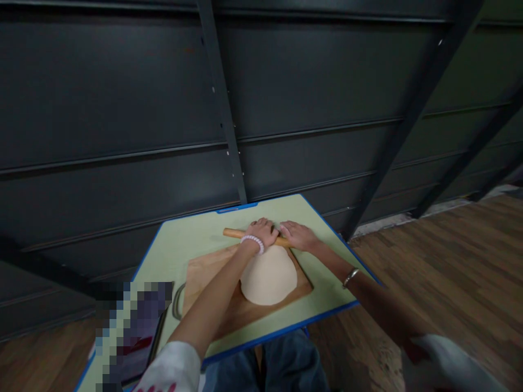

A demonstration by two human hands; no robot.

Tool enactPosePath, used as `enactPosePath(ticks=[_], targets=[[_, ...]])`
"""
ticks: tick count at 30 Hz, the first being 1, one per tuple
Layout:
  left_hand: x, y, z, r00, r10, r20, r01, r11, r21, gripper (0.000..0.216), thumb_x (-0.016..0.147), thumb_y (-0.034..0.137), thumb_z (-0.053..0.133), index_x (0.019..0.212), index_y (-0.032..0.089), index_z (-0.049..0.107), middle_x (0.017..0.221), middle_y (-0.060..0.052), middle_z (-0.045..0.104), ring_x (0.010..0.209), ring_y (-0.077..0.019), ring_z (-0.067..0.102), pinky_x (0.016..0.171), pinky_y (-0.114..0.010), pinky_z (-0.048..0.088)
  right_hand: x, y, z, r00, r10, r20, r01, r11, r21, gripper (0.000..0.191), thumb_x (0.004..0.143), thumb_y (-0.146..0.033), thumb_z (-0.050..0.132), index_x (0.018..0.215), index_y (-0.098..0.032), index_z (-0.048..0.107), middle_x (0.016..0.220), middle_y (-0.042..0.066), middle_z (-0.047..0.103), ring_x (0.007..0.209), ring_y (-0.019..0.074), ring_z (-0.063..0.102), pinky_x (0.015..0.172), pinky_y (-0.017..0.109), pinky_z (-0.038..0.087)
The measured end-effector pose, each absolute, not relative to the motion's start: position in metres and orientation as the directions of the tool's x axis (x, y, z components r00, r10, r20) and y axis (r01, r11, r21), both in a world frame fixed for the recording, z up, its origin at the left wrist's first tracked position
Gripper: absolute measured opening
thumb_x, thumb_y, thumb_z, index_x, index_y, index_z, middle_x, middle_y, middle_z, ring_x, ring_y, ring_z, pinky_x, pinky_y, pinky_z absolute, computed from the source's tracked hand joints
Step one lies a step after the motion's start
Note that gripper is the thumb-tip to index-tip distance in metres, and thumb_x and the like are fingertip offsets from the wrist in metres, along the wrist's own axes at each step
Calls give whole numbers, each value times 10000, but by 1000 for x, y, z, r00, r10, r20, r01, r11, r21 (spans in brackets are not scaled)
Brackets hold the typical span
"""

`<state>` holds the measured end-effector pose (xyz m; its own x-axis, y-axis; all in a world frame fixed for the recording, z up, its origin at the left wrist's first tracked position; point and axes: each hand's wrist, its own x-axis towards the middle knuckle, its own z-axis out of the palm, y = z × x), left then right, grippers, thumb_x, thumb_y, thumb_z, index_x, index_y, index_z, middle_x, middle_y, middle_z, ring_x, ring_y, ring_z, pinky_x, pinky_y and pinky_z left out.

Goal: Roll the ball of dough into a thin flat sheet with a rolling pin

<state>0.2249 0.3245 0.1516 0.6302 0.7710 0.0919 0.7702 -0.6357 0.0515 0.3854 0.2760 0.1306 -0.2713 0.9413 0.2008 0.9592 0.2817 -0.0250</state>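
Note:
A wooden rolling pin (232, 233) lies across the far edge of a flat, pale sheet of dough (269, 279). My left hand (262, 231) is curled over the middle of the pin, and a beaded bracelet circles that wrist. Close beside it, my right hand (298, 236) rests over the pin's right part, hiding that end. The fingers of both hands reach over the far side of the pin and are only partly visible. Under the dough is a wooden cutting board (204, 275), with a metal handle (177, 302) at its left edge; my left forearm crosses above the board.
A small light-green table (192, 234) with a blue rim carries everything. At its near left lies a dark, flat object (141, 337), blurred by pixelation. Dark metal wall panels (310, 76) rise behind the table, and wood-look flooring (457, 261) spreads to the right.

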Motion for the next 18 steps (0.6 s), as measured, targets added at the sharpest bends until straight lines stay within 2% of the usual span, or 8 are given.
enactPosePath(ticks=[3, 7, 14, 18], targets=[[228, 331, 151, 635, 770, 60, 768, -638, 60, 400, 907, 361, 273, 1062, 147, 574, 1143, -115, 606, 1096, -232, 531, 913, -390, 418, 388, 280, 131, -310, 932, 189, 950, 310, 28, 372, 977, -238, 230, 1157, -132, 538, 1157, 127, 605, 1128, 205, 520, 910, 329, 420], [226, 325, 154, 651, 753, 95, 753, -656, 45, 380, 896, 330, 301, 1070, 129, 572, 1146, -127, 603, 1107, -235, 519, 941, -394, 388, 385, 269, 131, -340, 921, 192, 940, 332, 75, 369, 971, -203, 235, 1184, -120, 525, 1164, 133, 599, 1118, 203, 522, 919, 326, 407], [218, 308, 152, 665, 730, 158, 736, -677, 30, 351, 898, 296, 323, 1085, 141, 576, 1193, -110, 590, 1179, -227, 469, 1020, -409, 306, 352, 220, 141, -5, 965, 262, 1000, 10, -18, 434, 980, -342, 216, 1067, -119, 578, 1013, 169, 637, 1006, 225, 577, 867, 346, 436], [209, 302, 146, 671, 725, 154, 729, -684, 42, 387, 920, 294, 289, 1176, 162, 547, 1314, -87, 520, 1272, -222, 389, 1057, -422, 272, 334, 198, 144, 86, 944, 319, 993, -57, -100, 472, 975, -375, 210, 1121, -95, 561, 1102, 183, 621, 1040, 230, 575, 891, 349, 436]])
